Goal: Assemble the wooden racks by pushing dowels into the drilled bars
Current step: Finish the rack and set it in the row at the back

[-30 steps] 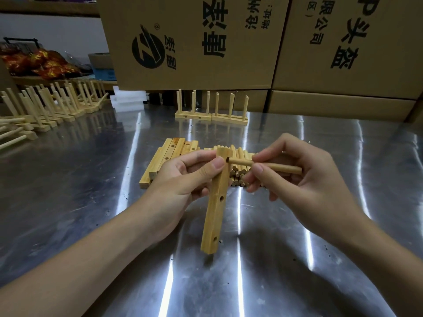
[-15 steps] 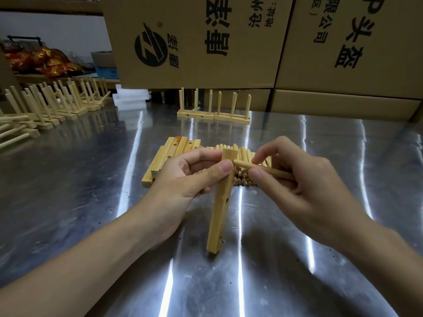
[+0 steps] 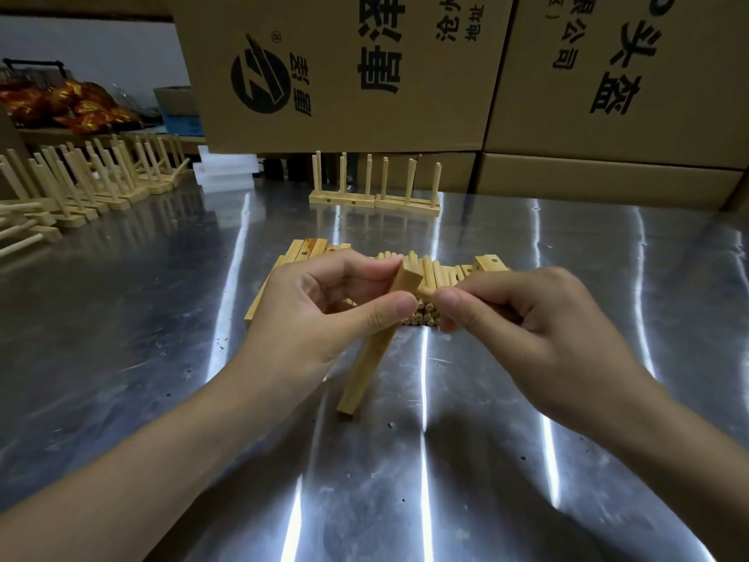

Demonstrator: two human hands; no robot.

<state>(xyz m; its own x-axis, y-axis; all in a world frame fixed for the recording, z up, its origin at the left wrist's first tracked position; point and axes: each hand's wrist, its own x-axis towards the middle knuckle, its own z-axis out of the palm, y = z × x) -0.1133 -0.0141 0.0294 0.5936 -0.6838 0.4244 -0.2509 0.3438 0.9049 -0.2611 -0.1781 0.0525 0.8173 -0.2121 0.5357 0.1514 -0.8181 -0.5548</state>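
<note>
The drilled bar [image 3: 371, 369] looks like a light, stiff stick of pale wood with square edges, so it should take a firm pinch without flexing. It could still twist between the fingers if held by one end only. The left hand [image 3: 324, 314] grips it at the top end, thumb on the near face and curled fingers behind. The bar leans up and to the right, and its lower end appears to rest on the steel table [image 3: 527, 460], which braces it against a sideways push. The dowel [image 3: 424, 293] is thin, smooth and likely easy to snap or jam if driven in crooked, so the sensible hold is close to its tip. The right hand [image 3: 539, 330] has it there, thumb and curled fingers pinched round it just to the right of the bar's top. Only a short stub shows between the two thumbs, touching the bar's right face. The hole is hidden, so I cannot tell whether the tip has gone in. Just behind the bar's top lies the pile of loose dowels [image 3: 421, 318], with a stack of spare bars [image 3: 308, 251] behind and to the left of it. Finished racks [image 3: 373, 196] stand well beyond it.
</note>
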